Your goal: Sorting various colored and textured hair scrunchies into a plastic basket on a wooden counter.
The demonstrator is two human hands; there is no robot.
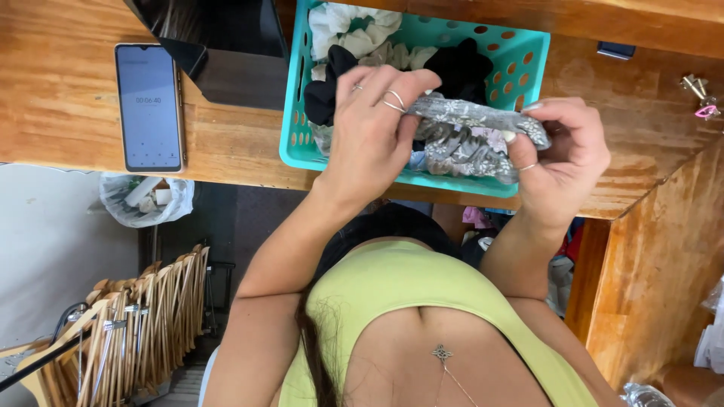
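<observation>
Both hands hold 1 grey scrunchie [483, 117] stretched flat between them, just above the front part of the teal basket [528, 60]. The scrunchie is a band of grey fabric printed with small pale flower or star shapes; pulled taut, it reads as a long narrow strip with slight puckers along its edges. The left hand [373, 124] pinches its left end, fingers and thumb closed together on the cloth, with 2 thin rings showing on the fingers. The right hand [562, 154] clamps the other end between thumb and curled fingers, a ring on 1 finger.

Inside the basket, under the stretched band, lie more gathered fabric pieces: grey patterned ones at the front, black ones [460, 68] in the middle, white ones [354, 30] at the back. The basket has perforated sides and stands on a wooden table [60, 98]. Left of the basket a phone [148, 107] lies face up with its screen lit. Below and left of the basket, off the table, a row of wooden hangers [143, 316] hangs close together.
</observation>
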